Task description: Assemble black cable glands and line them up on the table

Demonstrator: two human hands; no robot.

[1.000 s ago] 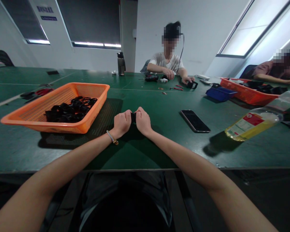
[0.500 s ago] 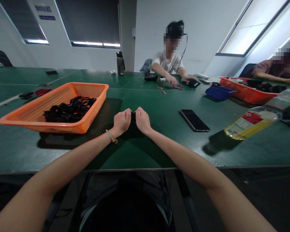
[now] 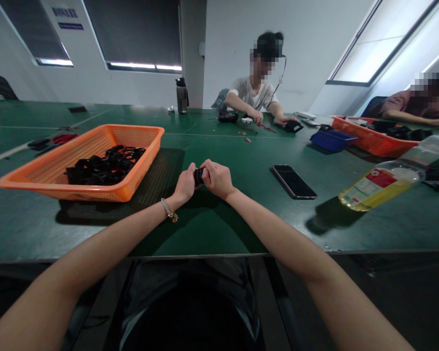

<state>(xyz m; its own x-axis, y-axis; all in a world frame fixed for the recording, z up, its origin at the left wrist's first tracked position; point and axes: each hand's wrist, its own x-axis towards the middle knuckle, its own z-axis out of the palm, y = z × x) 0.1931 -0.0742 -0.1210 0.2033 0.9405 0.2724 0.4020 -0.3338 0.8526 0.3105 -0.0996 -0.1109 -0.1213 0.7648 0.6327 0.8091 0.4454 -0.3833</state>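
Between my two hands is a small black part [image 3: 198, 176], mostly covered by my fingers, so its exact kind does not show. My left hand [image 3: 186, 186], with a bracelet on the wrist, is closed around its left side. Curled over its right side is my right hand [image 3: 217, 178], thumb and fingers pressed against it. Both hands are just above the green table [image 3: 219, 229]. To their left stands an orange plastic basket [image 3: 146, 161] with a pile of black parts [image 3: 106, 166] in it.
Right of my hands lie a phone [image 3: 293, 182] and a tilted bottle of yellow liquid [image 3: 380, 185]. Farther back are a blue tray [image 3: 331, 140], another orange basket [image 3: 373, 142] and a dark flask [image 3: 182, 96]. A co-worker [image 3: 254, 97] handles things across the table; another person sits far right.
My right hand has turned and shifted its grip over the black part, and more of the part shows now. My left hand has moved slightly left. Across the table, the co-worker's hand has drawn back a little.
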